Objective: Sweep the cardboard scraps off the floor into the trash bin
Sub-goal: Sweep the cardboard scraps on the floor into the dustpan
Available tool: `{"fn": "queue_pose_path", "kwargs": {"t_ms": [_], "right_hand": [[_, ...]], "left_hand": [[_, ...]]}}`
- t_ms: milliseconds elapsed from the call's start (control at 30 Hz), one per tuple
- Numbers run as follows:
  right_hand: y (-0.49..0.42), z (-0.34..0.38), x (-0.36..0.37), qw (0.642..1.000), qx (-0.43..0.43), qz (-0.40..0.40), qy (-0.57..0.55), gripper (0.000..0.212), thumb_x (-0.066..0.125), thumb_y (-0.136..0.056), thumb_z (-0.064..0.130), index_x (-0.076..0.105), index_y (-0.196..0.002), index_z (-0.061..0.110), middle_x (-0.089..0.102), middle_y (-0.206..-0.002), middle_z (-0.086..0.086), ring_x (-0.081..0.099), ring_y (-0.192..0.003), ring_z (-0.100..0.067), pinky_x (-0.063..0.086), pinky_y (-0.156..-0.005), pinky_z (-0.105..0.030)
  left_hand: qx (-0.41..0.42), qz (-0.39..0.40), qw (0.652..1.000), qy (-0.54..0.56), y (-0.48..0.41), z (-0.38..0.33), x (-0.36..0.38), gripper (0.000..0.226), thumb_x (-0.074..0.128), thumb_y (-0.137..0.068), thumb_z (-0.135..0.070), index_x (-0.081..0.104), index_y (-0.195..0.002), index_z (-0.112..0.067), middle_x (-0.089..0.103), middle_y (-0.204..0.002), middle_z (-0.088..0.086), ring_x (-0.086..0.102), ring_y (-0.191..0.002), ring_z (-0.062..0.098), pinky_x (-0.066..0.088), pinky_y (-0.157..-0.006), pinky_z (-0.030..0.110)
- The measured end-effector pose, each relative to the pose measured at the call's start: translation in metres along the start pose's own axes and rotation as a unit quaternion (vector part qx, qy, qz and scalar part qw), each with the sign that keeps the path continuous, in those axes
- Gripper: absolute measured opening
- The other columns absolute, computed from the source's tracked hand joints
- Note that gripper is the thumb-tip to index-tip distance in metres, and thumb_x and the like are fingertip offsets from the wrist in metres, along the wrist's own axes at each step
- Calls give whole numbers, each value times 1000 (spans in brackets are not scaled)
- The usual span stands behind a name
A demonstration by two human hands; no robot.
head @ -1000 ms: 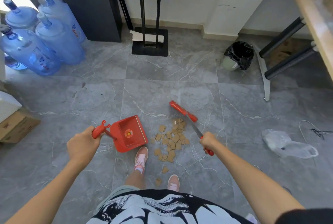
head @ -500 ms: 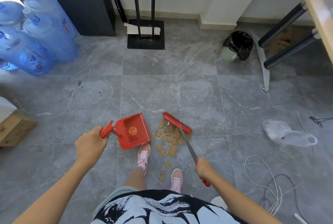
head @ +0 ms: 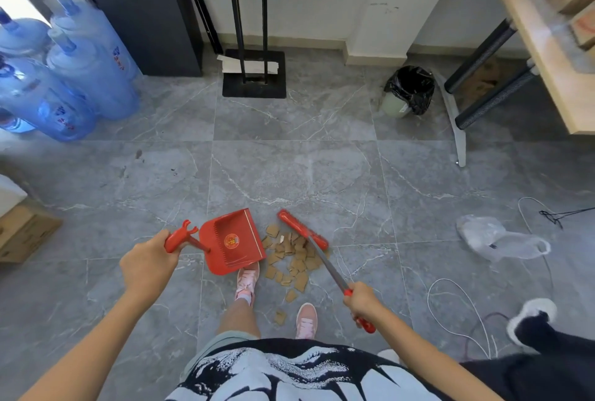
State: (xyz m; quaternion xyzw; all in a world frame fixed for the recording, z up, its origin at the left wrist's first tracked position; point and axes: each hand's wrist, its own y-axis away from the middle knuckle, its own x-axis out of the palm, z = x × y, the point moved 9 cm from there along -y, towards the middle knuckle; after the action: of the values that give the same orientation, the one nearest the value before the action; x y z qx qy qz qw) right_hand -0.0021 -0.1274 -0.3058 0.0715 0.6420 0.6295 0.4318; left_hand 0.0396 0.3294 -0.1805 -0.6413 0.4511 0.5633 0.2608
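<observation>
Several brown cardboard scraps (head: 294, 257) lie in a loose pile on the grey tiled floor just ahead of my feet. My left hand (head: 146, 260) grips the handle of a red dustpan (head: 230, 241), whose open mouth faces the pile from its left. My right hand (head: 362, 302) grips the red-ended handle of a broom (head: 317, 252); its red brush head sits at the pile's far right edge. The trash bin (head: 409, 91), lined with a black bag, stands at the far right by the wall.
Blue water jugs (head: 64, 78) crowd the far left; a cardboard box (head: 22, 233) sits at the left edge. A stand's black base (head: 254, 78) is straight ahead. Table legs (head: 489, 84) flank the bin. A plastic bag (head: 495, 238), white cables (head: 463, 307) and another person's foot (head: 531, 317) lie right.
The brush head has been drawn in toward the dustpan, bunching the scraps closer. My right hand pulled back toward my body. The dustpan stays beside the pile.
</observation>
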Motion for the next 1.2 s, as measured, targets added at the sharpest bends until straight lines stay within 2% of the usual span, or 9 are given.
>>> {"fn": "queue_pose_path", "kwargs": {"t_ms": [67,133,333,533,733,900,967,1067,1200], "right_hand": [[6,-9,-8,1000,-17,-12,5,17,47,-90,8,59,-103,6,45,-59,-4,42,-45,-16,45,-50,-30],[8,-19,-14,1000,-18,-6,-12,20,42,-92,7,57,-106,5,46,-61,-7,42,-44,-18,41,-42,-26],[14,-28,-34,1000,-23,-4,-9,25,35,-93,6,54,-109,2,47,-67,-12,40,-42,-19,35,-37,-19],[41,-29,-26,1000,-20,15,-2,22,32,-94,8,51,-104,6,41,-63,-11,37,-40,-16,30,-35,-11],[54,-18,15,999,-17,30,-13,21,34,-93,10,54,-97,13,43,-56,-9,37,-35,-15,31,-39,-14],[68,10,71,997,-24,55,-54,17,38,-93,7,52,-85,7,43,-52,-10,39,-37,-18,37,-40,-20],[72,25,89,994,-22,68,-77,18,39,-94,5,50,-81,8,41,-54,-8,39,-31,-14,38,-37,-17],[86,46,125,988,-3,102,-117,14,38,-96,4,47,-86,10,38,-57,-6,35,-20,-7,37,-34,-12],[97,78,166,980,10,140,-142,19,36,-95,2,40,-79,12,35,-58,-5,34,-21,-7,36,-34,-11]], "left_hand": [[-30,-18,999,5,16,9,-8,36,75,-81,-34,55,-64,-9,59,-53,18,58,-52,40,30,-50,30],[-61,-38,997,14,34,18,-16,35,73,-82,-36,58,-68,-8,61,-58,22,62,-60,45,32,-53,32],[-131,-91,987,29,84,47,-25,37,70,-83,-44,58,-72,-11,60,-61,25,60,-61,46,36,-55,35],[-220,-157,961,64,120,80,-51,35,69,-83,-42,60,-77,-9,64,-74,27,60,-73,49,40,-60,40],[-245,-185,949,66,137,120,-76,37,68,-83,-44,63,-82,-7,65,-80,29,60,-80,50,42,-63,43],[-247,-194,946,80,139,163,-92,37,68,-83,-44,61,-79,-8,64,-77,29,59,-78,49,38,-61,40],[-240,-197,947,81,137,178,-99,37,68,-82,-45,59,-77,-10,63,-75,27,60,-75,48,36,-59,38],[-233,-193,950,77,130,207,-109,38,67,-82,-47,58,-75,-11,63,-73,27,59,-74,47,35,-58,37],[-225,-196,952,68,120,236,-120,37,66,-83,-46,58,-75,-11,62,-72,26,59,-70,46,34,-58,36]]}}
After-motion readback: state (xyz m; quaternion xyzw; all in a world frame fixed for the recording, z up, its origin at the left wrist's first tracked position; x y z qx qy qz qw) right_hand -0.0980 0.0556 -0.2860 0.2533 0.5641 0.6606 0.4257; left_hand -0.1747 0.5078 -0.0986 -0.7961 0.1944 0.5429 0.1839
